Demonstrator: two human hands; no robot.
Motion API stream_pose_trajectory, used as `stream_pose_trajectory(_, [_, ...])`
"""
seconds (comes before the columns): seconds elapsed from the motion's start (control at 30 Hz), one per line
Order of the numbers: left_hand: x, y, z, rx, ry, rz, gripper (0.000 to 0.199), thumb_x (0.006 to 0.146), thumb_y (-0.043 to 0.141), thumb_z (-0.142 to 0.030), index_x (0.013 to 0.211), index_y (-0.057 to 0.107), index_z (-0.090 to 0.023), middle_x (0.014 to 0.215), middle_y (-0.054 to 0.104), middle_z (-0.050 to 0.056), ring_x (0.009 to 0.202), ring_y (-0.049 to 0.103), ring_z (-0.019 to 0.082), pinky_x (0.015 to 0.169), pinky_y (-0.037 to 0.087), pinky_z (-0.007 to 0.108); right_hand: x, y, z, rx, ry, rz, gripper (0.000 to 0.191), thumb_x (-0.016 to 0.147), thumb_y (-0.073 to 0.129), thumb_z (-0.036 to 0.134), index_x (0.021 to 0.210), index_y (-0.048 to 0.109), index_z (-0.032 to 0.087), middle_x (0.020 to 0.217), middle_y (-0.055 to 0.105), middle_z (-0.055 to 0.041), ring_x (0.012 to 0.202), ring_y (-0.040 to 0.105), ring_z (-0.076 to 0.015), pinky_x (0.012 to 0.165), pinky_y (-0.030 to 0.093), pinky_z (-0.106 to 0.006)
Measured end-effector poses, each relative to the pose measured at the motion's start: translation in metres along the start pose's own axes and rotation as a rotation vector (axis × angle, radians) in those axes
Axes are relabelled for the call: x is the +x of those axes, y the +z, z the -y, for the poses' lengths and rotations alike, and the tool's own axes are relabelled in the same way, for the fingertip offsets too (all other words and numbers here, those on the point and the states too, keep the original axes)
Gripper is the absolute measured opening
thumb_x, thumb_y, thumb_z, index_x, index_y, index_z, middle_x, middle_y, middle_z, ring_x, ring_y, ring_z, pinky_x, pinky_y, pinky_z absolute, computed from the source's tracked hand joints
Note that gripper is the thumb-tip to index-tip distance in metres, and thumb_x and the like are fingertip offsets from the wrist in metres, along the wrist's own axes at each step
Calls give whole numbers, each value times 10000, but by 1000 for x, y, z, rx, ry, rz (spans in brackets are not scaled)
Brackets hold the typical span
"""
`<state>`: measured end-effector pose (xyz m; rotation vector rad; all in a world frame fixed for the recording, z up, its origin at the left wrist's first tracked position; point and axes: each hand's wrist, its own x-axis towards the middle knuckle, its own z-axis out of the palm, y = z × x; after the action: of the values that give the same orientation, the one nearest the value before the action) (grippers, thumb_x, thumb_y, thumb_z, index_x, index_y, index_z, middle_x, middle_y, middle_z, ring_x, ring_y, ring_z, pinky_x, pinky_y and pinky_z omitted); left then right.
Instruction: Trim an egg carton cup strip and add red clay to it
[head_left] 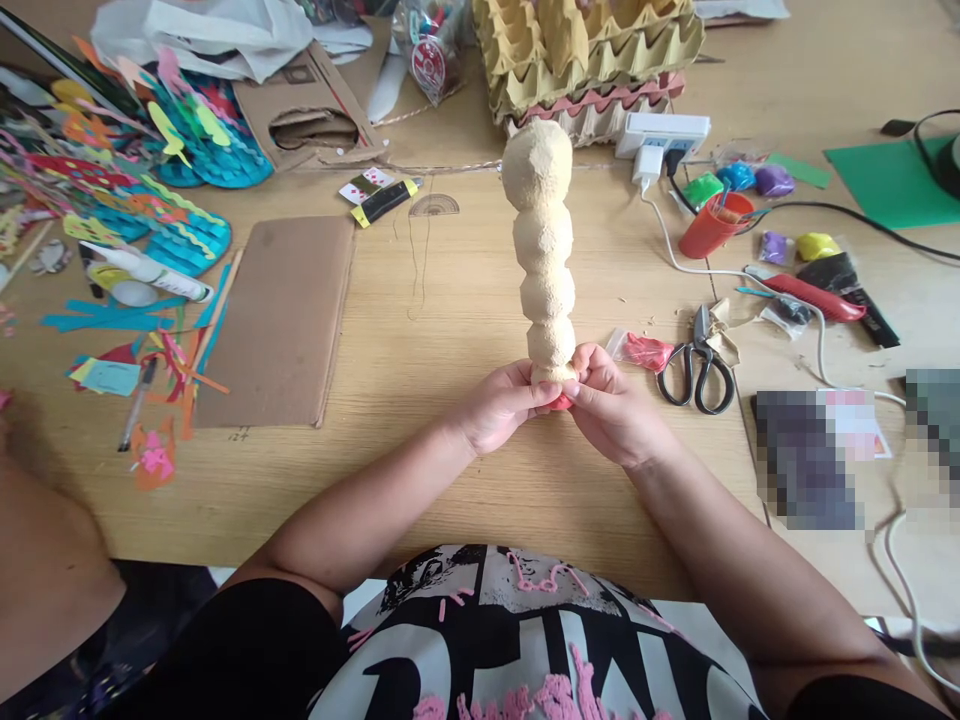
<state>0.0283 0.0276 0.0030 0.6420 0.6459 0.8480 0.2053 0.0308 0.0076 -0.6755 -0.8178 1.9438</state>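
Observation:
A pale cream stack of rounded, rough-surfaced balls [545,245] points away from me over the table, its largest ball at the far end. My left hand [502,405] is closed around the near end from the left, thumb on top. On the other side my right hand [611,405] grips the same end, its thumb beside a small red piece [561,401] that shows between the two thumbs. The red piece looks like soft clay and is partly hidden by my fingers. Scissors [697,365] and a packet of red clay [646,350] lie right of my right hand.
Left stand a cardboard sheet [277,320], paper strips [112,312] and colourful paper crafts [180,235]. Egg trays [585,60] are stacked at the back. Rightward are a power strip [664,132] with cables, an orange cup [715,226] and a red utility knife [814,297]. Another person's arm [52,570] is at far left.

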Motion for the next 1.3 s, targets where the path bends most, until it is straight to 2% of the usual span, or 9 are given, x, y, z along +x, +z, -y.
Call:
stream_pose_trajectory(0.2, [0, -2, 2, 18, 9, -17, 478, 669, 994, -556, 857, 772, -177, 801, 670, -1, 795, 600, 115, 860, 485, 288, 0, 0, -2, -7, 6, -11, 358, 831, 942, 314, 901, 596, 257, 823, 626, 65, 759, 600, -123, 746, 500, -283])
stream_pose_trajectory(0.33, [1, -5, 2, 19, 15, -18, 483, 677, 983, -571, 882, 766, -192, 817, 642, -4, 787, 549, 125, 819, 465, 293, -1, 1, 0, 19, 6, -38, 329, 875, 891, 450, 918, 625, 262, 871, 624, 39, 804, 589, -145, 764, 519, -304])
stream_pose_trajectory(0.53, [2, -5, 0, 5, 2, 16, 588, 667, 941, -685, 974, 786, -208, 959, 687, 42, 915, 586, 171, 804, 455, 299, 0, 1, 1, 2, -25, -82, 355, 831, 929, 353, 899, 592, 265, 836, 603, 55, 755, 582, -134, 713, 515, -293])
stream_pose_trajectory(0.7, [1, 7, -2, 56, 42, 30, 392, 700, 990, -447, 893, 757, -198, 886, 668, 13, 889, 583, 147, 870, 445, 302, 1, 4, 2, -28, -72, -93, 388, 808, 951, 328, 882, 576, 260, 783, 582, 75, 689, 570, -111, 650, 496, -267])
stream_pose_trajectory(0.87, [0, 11, 0, 101, 108, -31, 339, 726, 962, -386, 844, 726, -173, 867, 672, 19, 908, 597, 161, 936, 446, 334, 2, 6, 1, -61, -97, -120, 413, 780, 974, 312, 889, 581, 249, 746, 585, 85, 649, 543, -83, 621, 460, -228])
stream_pose_trajectory(0.97, [-1, 11, -1, 113, 106, -52, 353, 726, 949, -400, 895, 743, -169, 867, 679, 21, 865, 588, 153, 894, 455, 330, 1, 6, 0, -72, -91, -105, 413, 796, 965, 335, 915, 577, 255, 733, 615, 83, 646, 565, -88, 638, 481, -229])
stream_pose_trajectory(1.17, [0, 9, -1, 170, 86, -111, 379, 728, 927, -462, 820, 716, -160, 747, 639, 3, 754, 537, 133, 780, 421, 313, 1, 8, -2, -93, -81, -107, 429, 810, 948, 382, 914, 547, 269, 760, 603, 75, 673, 607, -122, 691, 523, -294])
stream_pose_trajectory(1.3, [1, 4, 1, 96, 54, -137, 454, 752, 913, -573, 886, 740, -175, 893, 707, 35, 868, 597, 161, 808, 433, 306, 1, 8, -1, -92, -104, -134, 411, 829, 932, 393, 898, 548, 263, 790, 583, 65, 717, 570, -124, 712, 494, -294])
